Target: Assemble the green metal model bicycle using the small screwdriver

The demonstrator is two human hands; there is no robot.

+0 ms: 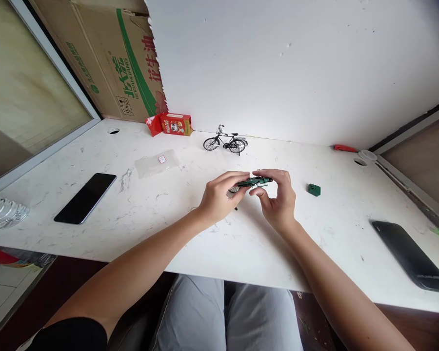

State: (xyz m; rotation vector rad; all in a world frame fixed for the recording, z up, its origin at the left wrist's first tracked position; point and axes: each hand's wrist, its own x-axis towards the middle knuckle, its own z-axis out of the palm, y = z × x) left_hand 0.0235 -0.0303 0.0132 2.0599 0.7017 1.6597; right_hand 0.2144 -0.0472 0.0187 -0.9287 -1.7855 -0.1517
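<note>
Both my hands meet over the middle of the white marble table (pixel 241 243). My left hand (pixel 219 195) and my right hand (pixel 278 197) pinch a small green model bicycle (pixel 252 183) between their fingertips, just above the tabletop; one small wheel shows under my left fingers. A finished black model bicycle (pixel 225 141) stands upright by the wall behind them. A small green part (pixel 313 189) lies on the table to the right of my right hand.
A black phone (pixel 85 197) lies at the left, another dark phone (pixel 411 256) at the right. A clear plastic bag (pixel 156 163), a red carton (pixel 175 123) and a big cardboard box (pixel 109 53) sit at the back left. A crumpled plastic bottle (pixel 2 212) is at far left.
</note>
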